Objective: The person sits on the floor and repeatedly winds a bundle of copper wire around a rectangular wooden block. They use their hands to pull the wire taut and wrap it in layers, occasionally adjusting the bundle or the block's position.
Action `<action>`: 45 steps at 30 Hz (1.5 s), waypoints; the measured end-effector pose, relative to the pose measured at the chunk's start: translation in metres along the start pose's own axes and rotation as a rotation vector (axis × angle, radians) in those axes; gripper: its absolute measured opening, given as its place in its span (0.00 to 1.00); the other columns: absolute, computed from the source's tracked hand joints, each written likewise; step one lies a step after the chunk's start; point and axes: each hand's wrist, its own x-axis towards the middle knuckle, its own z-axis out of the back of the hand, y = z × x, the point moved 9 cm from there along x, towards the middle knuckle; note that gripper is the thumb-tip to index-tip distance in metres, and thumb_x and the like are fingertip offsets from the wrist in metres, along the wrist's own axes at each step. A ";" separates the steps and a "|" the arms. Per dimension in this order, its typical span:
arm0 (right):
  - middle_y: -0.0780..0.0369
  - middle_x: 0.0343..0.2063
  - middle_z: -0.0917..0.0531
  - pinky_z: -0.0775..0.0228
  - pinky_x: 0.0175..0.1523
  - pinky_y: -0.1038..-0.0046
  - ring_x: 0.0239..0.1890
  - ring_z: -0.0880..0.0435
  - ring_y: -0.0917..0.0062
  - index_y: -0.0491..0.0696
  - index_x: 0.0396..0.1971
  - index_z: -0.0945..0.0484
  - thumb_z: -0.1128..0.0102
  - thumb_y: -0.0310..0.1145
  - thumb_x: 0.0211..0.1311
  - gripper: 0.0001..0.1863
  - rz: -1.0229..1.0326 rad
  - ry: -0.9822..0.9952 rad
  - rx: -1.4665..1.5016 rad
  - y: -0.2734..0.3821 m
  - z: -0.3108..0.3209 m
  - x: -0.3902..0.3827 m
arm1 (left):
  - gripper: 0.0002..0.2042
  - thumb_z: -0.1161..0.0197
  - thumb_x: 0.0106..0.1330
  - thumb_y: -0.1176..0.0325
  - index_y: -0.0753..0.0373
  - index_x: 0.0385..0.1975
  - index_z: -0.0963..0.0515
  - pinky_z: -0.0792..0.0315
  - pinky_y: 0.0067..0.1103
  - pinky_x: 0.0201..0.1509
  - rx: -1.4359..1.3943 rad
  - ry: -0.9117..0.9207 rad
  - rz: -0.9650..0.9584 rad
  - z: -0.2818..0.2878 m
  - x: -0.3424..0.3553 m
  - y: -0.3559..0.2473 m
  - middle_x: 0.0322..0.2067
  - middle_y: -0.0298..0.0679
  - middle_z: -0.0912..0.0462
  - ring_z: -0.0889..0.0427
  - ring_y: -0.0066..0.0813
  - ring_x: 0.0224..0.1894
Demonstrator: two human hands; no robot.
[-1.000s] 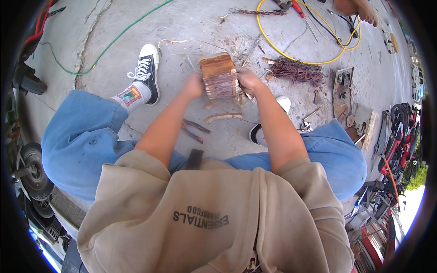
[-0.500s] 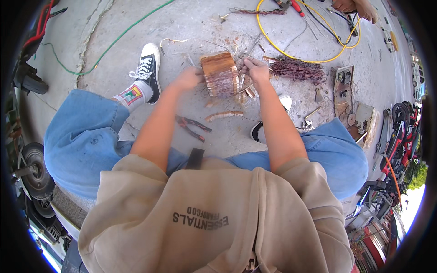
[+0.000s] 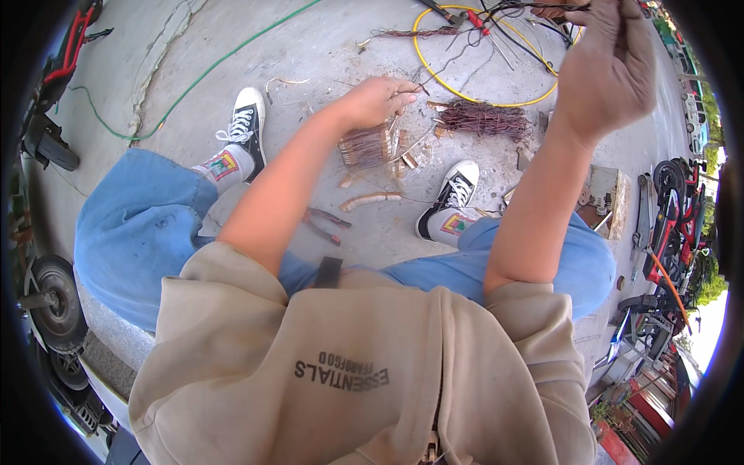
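My left hand (image 3: pixel 380 101) is above a block-shaped coil (image 3: pixel 363 151) wound with thin wire, its top partly hidden by the hand. Thumb and fingers pinch a thin dark wire (image 3: pixel 423 87). Raised at the upper right, my right hand (image 3: pixel 608 74) is closed around dark wire that stretches across the top of the view; the fingertips are partly cut off. Right of the coil lies a bundle of reddish-brown wire (image 3: pixel 484 120). Pliers (image 3: pixel 325 221) with dark and red handles lie under my left forearm, near a curved pale strip (image 3: pixel 370 200).
A yellow hose (image 3: pixel 434 74) loops at the top, with a red-handled tool (image 3: pixel 477 22) inside. Another person's hand (image 3: pixel 556 6) shows at the top edge. A green hose (image 3: pixel 225 66) runs along the left. A metal casing (image 3: pixel 616 190) stands beyond my right knee; motorbikes (image 3: pixel 670 209) stand farther right.
My right hand has swung up and right from the coil to the top of the view, with dark wire in it. My left hand has moved from the coil's left side to above it.
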 end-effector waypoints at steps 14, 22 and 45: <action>0.54 0.32 0.19 0.16 0.45 0.67 0.30 0.17 0.72 0.35 0.37 0.27 0.48 0.21 0.64 0.05 -0.824 -0.380 0.596 -0.133 0.005 -0.098 | 0.15 0.48 0.72 0.59 0.64 0.41 0.21 0.41 0.12 0.27 -0.272 -0.706 0.113 0.152 -0.148 -0.056 0.21 0.28 0.27 0.35 0.11 0.23; 0.53 0.36 0.21 0.18 0.49 0.69 0.34 0.18 0.72 0.32 0.38 0.29 0.50 0.20 0.66 0.06 -1.761 -0.232 1.025 -0.086 -0.167 -0.307 | 0.13 0.48 0.70 0.65 0.64 0.49 0.28 0.33 0.26 0.58 -0.839 -0.788 -0.190 0.177 -0.203 -0.051 0.48 0.49 0.22 0.26 0.32 0.54; 0.50 0.56 0.28 0.35 0.62 0.67 0.60 0.28 0.67 0.36 0.64 0.44 0.36 0.33 0.59 0.37 -0.514 0.616 0.532 0.036 -0.167 -0.133 | 0.18 0.46 0.70 0.55 0.68 0.40 0.28 0.27 0.28 0.38 0.004 -0.667 0.179 0.107 -0.143 -0.063 0.27 0.44 0.20 0.21 0.33 0.32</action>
